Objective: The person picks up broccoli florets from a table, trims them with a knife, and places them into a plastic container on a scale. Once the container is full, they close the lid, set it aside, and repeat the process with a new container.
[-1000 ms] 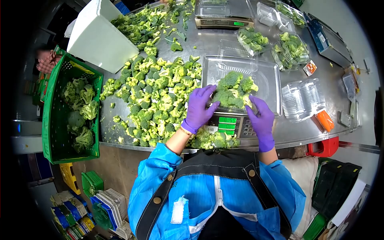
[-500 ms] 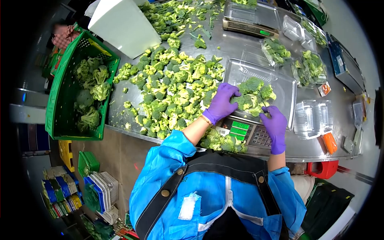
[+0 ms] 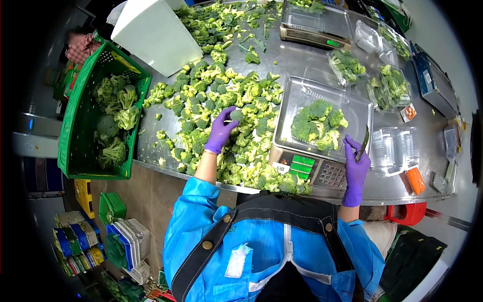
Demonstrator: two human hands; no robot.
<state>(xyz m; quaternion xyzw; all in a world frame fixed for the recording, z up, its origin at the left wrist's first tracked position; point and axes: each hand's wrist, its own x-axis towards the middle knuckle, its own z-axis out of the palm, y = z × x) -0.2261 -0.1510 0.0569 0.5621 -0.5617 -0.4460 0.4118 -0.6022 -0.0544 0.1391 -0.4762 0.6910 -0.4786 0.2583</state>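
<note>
My left hand (image 3: 220, 133), in a purple glove, is over the heap of broccoli florets (image 3: 201, 146) left of the scale. Its thumb and fingers are closed about a single broccoli floret (image 3: 236, 116). My right hand (image 3: 356, 173), gloved too, is at the right front corner of the scale's steel tray (image 3: 354, 113). A small knife (image 3: 363, 143) with a dark blade sticks up from its fingers; the handle is hidden. On the tray lies a cluster of broccoli (image 3: 317, 123) in a clear container. Green digits are lit on the scale's display (image 3: 302, 167).
A green crate (image 3: 73, 136) with broccoli heads stands at left, beside a tilted white box (image 3: 156, 38). A second scale (image 3: 314, 35) sits at the back. Packed broccoli (image 3: 390, 85), empty clear containers (image 3: 395, 151) and an orange packet (image 3: 415, 180) lie at right.
My left hand has moved left from the broccoli on the scale to the heap and closed on a floret. My right hand has shifted slightly right and down; the knife blade now shows.
</note>
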